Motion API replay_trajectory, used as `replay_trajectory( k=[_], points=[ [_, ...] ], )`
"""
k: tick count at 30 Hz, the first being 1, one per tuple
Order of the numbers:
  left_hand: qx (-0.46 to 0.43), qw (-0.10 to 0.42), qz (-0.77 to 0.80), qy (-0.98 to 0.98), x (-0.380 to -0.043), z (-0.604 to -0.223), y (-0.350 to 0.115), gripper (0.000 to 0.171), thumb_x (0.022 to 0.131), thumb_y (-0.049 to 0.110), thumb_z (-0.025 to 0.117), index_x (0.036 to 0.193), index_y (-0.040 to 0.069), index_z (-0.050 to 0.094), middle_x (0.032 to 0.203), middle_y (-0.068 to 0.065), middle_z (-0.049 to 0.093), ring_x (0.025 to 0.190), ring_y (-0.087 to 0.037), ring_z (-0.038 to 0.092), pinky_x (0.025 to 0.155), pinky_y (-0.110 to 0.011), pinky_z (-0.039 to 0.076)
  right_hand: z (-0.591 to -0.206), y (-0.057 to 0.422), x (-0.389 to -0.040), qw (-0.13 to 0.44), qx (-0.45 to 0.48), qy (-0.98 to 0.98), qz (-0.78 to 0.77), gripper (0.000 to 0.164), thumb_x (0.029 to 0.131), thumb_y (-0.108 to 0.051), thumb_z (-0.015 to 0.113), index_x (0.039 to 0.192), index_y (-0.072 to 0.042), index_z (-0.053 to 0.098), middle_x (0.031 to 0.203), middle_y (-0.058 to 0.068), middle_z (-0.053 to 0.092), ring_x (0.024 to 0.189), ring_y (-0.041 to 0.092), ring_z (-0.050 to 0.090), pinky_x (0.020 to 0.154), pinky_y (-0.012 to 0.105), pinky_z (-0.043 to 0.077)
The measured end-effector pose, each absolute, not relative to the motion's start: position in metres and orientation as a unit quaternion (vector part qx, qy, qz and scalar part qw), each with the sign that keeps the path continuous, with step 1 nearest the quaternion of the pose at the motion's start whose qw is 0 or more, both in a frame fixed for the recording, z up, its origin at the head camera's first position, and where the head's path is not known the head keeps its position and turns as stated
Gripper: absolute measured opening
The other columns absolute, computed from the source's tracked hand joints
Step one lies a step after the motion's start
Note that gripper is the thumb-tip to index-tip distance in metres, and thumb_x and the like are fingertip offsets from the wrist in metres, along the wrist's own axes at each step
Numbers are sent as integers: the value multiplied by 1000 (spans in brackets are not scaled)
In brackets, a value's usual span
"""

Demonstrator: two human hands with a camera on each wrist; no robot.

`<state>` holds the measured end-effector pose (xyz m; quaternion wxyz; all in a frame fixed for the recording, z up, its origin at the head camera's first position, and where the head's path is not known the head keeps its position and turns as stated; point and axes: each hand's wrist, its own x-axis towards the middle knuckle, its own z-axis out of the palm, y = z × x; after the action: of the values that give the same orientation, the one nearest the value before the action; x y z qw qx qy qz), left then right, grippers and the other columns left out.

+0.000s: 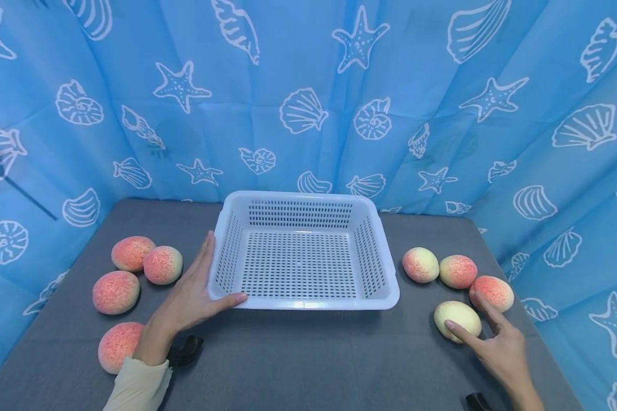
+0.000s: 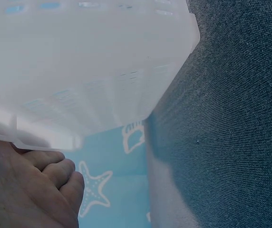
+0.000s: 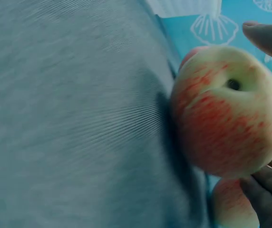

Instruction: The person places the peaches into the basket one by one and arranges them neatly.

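Note:
A white perforated plastic basket (image 1: 303, 304) stands on the dark grey cloth. At its near left corner is my left hand (image 1: 192, 297), its fingers stretched along the left side and its thumb lying over the front rim. The left wrist view shows the fingers (image 2: 57, 173) just under the basket's rim. On the right, my right hand (image 1: 499, 348) spreads around a pale yellow peach (image 1: 456, 319), thumb on its near left side in the head view. Seen from the right wrist, the thumb (image 3: 269, 40) stands apart from the peach (image 3: 221, 128), with the other fingers at its far side.
Three red-and-yellow peaches (image 1: 420, 265) (image 1: 458, 271) (image 1: 492, 293) lie beyond the right hand. Several pinkish peaches (image 1: 115, 292) lie left of the basket, one beside the left forearm. A blue seashell-patterned curtain (image 1: 308, 114) borders the table at the back and sides.

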<state>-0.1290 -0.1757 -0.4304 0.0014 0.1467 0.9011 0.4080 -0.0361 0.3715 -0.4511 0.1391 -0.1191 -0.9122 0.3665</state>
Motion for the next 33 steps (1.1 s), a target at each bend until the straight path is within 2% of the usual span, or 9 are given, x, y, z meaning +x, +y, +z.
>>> replay_trajectory(
  k=[3,9,13,18,21,25,27,30,33],
  points=[
    [151,0,410,899,-129,-431,-175,134,76,47,89,160,38,-15,170,1,-9,153,-40,9,107,-76,22,-459,374,-34,123,-124,-912,371,87,81,-29,89,152,-5,46,146,27,51,107,-29,34,86,-2,33],
    [149,6,410,900,-129,-430,-175,134,75,50,88,159,38,-16,170,0,-8,153,-40,9,107,-76,21,-466,378,-31,105,-121,-913,376,85,78,-23,91,148,1,49,143,33,50,88,-22,47,68,6,42],
    [147,6,408,901,-129,-430,-174,134,75,53,87,159,38,-16,170,0,-9,153,-41,10,107,-77,21,-468,378,-32,104,-125,-906,390,86,77,-20,91,149,3,48,140,34,51,82,-16,52,65,11,46],
    [146,8,411,900,-129,-430,-174,134,75,53,87,159,38,-16,170,-1,-8,153,-42,9,107,-77,21,-466,374,-34,114,-134,-898,402,85,76,-19,92,146,4,51,137,33,53,84,-14,54,66,11,48],
    [147,8,413,899,-129,-430,-175,134,75,53,87,159,38,-16,170,-1,-8,153,-42,9,107,-77,21,-458,370,-39,131,-126,-892,414,84,75,-15,92,146,4,51,139,23,56,90,-16,54,71,8,48],
    [146,7,412,899,-129,-431,-175,134,75,54,87,159,39,-16,170,-1,-9,153,-42,9,107,-77,21,-441,363,-49,159,-84,-880,439,81,76,-4,90,145,7,50,121,-10,60,94,-12,57,75,9,49],
    [146,6,412,899,-129,-431,-176,134,75,54,87,159,39,-16,170,-1,-9,153,-42,8,107,-77,20,-430,359,-55,169,-47,-872,457,79,75,4,88,144,10,50,115,-18,58,95,-7,60,76,11,51],
    [148,6,414,898,-130,-431,-176,134,75,53,87,159,39,-16,170,-1,-9,153,-42,7,107,-77,20,-414,352,-67,181,6,-861,475,79,73,12,85,143,11,49,117,-18,59,100,-4,62,79,12,51],
    [149,4,414,898,-129,-431,-176,134,75,53,87,159,39,-16,170,-1,-9,153,-42,8,107,-77,20,-399,342,-80,180,42,-857,482,79,73,14,84,144,7,50,123,-16,59,103,-2,63,80,13,52]
  ],
)
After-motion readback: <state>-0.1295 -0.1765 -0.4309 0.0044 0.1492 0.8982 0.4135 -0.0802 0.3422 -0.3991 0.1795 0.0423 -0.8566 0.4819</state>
